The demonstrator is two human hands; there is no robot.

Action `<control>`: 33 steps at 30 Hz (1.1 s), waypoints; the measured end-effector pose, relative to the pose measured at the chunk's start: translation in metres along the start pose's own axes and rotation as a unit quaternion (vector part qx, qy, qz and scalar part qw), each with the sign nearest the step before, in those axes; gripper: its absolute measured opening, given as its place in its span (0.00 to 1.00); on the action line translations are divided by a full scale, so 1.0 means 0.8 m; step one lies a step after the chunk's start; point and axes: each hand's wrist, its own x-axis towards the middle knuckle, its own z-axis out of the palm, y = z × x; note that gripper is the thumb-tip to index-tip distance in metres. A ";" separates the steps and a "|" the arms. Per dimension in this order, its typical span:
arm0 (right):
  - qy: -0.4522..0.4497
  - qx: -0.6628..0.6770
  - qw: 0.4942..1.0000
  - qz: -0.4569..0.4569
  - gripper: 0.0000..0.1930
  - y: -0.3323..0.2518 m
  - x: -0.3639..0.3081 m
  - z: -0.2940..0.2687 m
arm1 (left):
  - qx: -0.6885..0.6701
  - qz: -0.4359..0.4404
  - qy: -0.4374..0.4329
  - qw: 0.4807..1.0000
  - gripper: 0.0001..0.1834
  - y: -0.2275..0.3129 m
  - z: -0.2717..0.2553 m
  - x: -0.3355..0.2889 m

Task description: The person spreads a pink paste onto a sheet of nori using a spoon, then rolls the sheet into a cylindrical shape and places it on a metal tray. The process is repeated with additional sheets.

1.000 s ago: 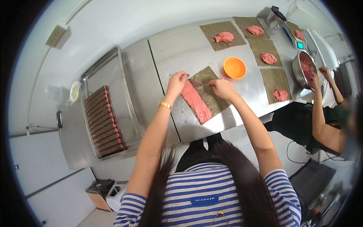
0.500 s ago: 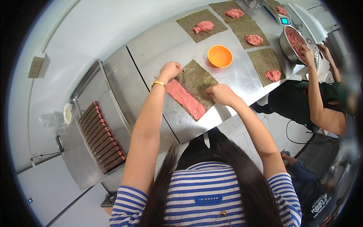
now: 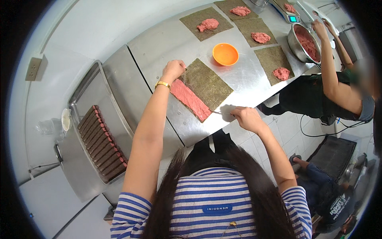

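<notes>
At the near edge of the bench (image 3: 157,46), the right hand (image 3: 247,119) hides one end of a thin tool (image 3: 221,113), too fine to identify. The left hand (image 3: 174,71) covers part of the dark sheet's (image 3: 209,83) edge. At the far edge, a metal vessel (image 3: 258,3) is cropped; a co-worker's head (image 3: 364,75) is blurred.

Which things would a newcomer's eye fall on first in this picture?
Probably the bright orange bowl, standing out on the steel table. Nearer, between the left hand and right hand, lies a dark greenish sheet bearing a strip of pink paste. On the left, a metal tray holds dark, pink-ended rolls.
</notes>
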 end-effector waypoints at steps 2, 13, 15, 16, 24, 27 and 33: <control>0.040 0.023 0.999 -0.014 0.13 0.002 -0.008 -0.002 | -0.047 0.023 0.086 0.995 0.11 -0.002 0.003 -0.018; 0.085 -0.146 0.950 -0.262 0.14 0.011 0.077 -0.029 | -0.116 -0.029 0.383 0.916 0.27 0.004 0.125 -0.277; 0.064 -0.166 0.936 -0.304 0.14 0.006 0.096 -0.031 | -0.098 -0.042 0.387 0.916 0.30 0.019 0.141 -0.293; 0.051 -0.173 0.932 -0.314 0.14 0.004 0.104 -0.033 | -0.093 -0.042 0.392 0.914 0.32 0.026 0.147 -0.295; 0.058 -0.145 0.907 -0.390 0.18 -0.009 0.170 -0.037 | -0.044 -0.071 0.368 0.926 0.36 0.045 0.160 -0.301; 0.066 -0.129 0.904 -0.401 0.16 -0.016 0.195 -0.035 | -0.034 -0.075 0.358 0.930 0.36 0.047 0.159 -0.303; 0.079 -0.142 0.901 -0.402 0.14 -0.031 0.241 -0.035 | -0.017 -0.085 0.327 0.941 0.35 0.046 0.159 -0.303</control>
